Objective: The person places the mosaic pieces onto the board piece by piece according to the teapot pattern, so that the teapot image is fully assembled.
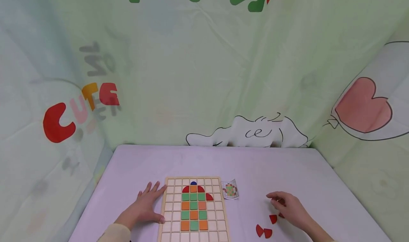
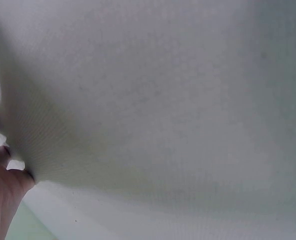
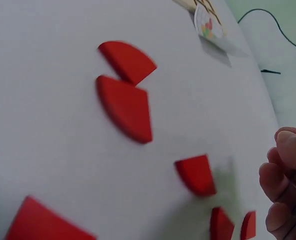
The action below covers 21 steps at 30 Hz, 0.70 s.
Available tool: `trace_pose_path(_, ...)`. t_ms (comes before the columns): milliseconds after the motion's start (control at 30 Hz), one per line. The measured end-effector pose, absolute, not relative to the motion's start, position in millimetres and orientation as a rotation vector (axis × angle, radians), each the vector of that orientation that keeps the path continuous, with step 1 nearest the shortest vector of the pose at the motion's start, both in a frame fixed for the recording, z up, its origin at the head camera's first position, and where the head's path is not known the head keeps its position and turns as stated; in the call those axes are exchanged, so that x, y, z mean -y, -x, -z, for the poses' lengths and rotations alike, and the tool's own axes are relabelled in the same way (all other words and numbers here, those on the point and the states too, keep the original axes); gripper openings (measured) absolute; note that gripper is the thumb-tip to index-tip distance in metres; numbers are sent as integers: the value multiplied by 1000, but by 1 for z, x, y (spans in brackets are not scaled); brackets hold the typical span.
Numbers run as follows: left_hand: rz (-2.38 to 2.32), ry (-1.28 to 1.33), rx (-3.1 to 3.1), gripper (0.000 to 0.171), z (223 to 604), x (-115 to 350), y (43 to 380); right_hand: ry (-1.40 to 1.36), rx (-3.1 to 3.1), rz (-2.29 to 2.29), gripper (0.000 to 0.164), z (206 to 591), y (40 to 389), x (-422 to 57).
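Observation:
My left hand [image 1: 145, 204] lies with fingers spread at the left edge of a wooden grid board [image 1: 170, 206]; fingertips and thumb touch its frame. Green and orange squares fill the board's middle columns, topped by red quarter-circle pieces and a blue rounded piece [image 1: 193, 183]. To the right, my right hand [image 1: 291, 210] hovers over loose red quarter-circle pieces [image 1: 268, 233], its fingers loosely curled. The right wrist view shows nothing between thumb and fingers, with several red pieces [image 3: 125, 110] on the table below. Pale cloth fills most of the left wrist view.
A small pattern card [image 1: 236, 190] with a coloured grid picture lies against the board's right side, slightly curled. The table [image 1: 143, 160] has a pale lilac cover. Printed fabric curtains [image 1: 191, 75] enclose it at the back and both sides.

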<state>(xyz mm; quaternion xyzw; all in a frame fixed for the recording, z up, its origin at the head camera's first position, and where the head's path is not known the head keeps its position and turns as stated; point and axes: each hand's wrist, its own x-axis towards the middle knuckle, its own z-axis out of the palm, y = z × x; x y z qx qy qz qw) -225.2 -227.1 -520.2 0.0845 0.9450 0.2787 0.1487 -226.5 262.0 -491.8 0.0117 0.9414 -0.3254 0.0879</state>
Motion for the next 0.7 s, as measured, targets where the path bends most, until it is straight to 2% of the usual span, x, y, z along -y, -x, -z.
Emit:
trace_pose_path(267, -807, -238, -2715, 119, 523, 228, 226, -140, -2790, 891, 31, 516, 210, -275)
trace_pose_path(533, -797, -222, -2715, 118, 521, 227, 226, -191, -2757, 785, 60, 528, 202, -273)
trace_pose_path(700, -797, -229, -2710, 118, 519, 227, 226, -166, -2785, 748, 54, 529, 201, -273)
